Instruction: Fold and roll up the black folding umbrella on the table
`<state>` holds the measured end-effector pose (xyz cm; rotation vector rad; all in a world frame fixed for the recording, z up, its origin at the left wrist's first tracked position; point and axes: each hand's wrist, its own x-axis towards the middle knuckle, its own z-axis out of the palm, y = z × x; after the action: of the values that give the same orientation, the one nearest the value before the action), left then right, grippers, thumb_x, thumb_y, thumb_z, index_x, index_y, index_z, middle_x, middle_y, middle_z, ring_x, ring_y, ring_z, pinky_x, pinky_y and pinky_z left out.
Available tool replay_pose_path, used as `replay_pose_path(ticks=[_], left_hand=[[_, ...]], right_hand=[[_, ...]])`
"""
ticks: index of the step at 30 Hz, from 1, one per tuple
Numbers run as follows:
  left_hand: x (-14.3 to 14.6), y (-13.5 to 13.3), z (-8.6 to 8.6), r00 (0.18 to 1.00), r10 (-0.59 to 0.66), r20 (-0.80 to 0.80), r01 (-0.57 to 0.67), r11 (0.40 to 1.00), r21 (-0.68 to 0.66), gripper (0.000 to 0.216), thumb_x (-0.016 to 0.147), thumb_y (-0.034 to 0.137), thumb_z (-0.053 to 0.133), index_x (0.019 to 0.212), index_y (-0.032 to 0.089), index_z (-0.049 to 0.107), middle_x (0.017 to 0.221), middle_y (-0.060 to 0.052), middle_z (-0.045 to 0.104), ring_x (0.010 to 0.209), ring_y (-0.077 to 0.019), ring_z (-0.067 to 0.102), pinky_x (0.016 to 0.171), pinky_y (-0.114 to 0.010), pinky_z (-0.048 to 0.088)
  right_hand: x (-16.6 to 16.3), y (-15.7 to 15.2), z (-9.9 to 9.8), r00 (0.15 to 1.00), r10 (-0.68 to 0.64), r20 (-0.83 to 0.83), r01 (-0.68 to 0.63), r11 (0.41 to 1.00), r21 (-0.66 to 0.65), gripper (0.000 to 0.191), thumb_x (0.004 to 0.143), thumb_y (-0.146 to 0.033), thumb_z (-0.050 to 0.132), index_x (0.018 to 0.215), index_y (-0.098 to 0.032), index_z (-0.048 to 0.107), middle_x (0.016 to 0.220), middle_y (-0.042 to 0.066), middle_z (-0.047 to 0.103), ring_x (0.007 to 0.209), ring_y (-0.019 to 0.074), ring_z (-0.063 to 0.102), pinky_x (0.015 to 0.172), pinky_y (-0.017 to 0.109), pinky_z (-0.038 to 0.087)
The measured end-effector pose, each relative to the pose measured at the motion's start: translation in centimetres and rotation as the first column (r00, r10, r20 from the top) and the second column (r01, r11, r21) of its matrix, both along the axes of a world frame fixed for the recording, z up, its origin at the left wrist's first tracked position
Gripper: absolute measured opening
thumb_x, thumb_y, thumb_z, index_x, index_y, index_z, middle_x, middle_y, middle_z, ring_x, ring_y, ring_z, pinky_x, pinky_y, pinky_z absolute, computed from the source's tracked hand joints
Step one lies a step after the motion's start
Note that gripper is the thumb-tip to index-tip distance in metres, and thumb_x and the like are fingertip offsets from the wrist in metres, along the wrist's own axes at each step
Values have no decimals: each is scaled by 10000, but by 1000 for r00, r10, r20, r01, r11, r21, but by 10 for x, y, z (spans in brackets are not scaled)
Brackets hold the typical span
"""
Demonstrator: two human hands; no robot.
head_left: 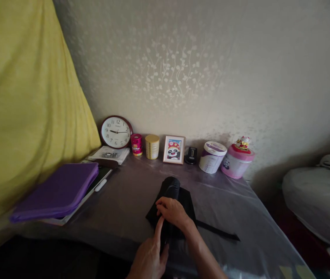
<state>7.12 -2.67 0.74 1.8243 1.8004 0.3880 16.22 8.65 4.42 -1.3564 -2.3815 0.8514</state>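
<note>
A black fabric roll [171, 185] lies lengthwise on the table, its rounded end pointing toward the wall. Flat black cloth [187, 201] spreads out from under it on both sides, and a narrow black strap [219, 231] trails off to the right. My right hand [172, 211] lies across the middle of the roll with its fingers curled over it. At the near end, my left hand [152, 254] grips the roll between thumb and fingers, its index finger stretched up to the right hand. The roll's underside is hidden.
A purple zip folder [57, 190] lies on papers at the left, with a white marker [100, 185] beside it. Along the wall stand a clock [116, 131], a pink tin [136, 145], a yellow-lidded can [152, 147], a panda picture frame [174, 149], a white tub [213, 157] and a pink tub [236, 162].
</note>
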Motion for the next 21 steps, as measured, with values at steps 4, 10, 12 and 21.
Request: replay_pose_path(ticks=[4,10,12,21], left_hand=[[-1,8,-1,997,-57,-61,53,996,-66,585,834,297,329,1376,136,179,886,-121,655,803,-214,618,709,-296,421],[-1,12,-7,1000,-4,4,5,996,-86,631,817,299,342,1378,86,146,863,-131,658,754,-210,621,666,-280,418],[-2,12,-8,999,-3,52,6,998,-59,654,814,293,344,1387,95,99,886,-128,660,762,-203,624,675,-269,417],[-4,16,-12,967,24,255,-16,999,-34,733,815,264,357,1386,125,-82,948,-99,672,799,-177,638,695,-236,420]], right_hand=[[-2,-2,0,997,40,63,-46,994,99,223,771,-215,475,927,-234,633,726,-20,682,778,134,596,673,220,382],[13,-21,-2,957,199,-212,-144,958,249,207,842,-244,460,959,-248,630,903,-6,664,853,124,559,777,231,406],[24,-26,-8,930,174,-323,-68,947,315,230,870,-233,416,978,-237,618,948,10,654,907,130,549,834,256,405],[28,33,-41,979,88,-186,2,900,437,267,871,-222,401,1030,-229,616,1132,38,605,1177,176,421,1020,417,251]])
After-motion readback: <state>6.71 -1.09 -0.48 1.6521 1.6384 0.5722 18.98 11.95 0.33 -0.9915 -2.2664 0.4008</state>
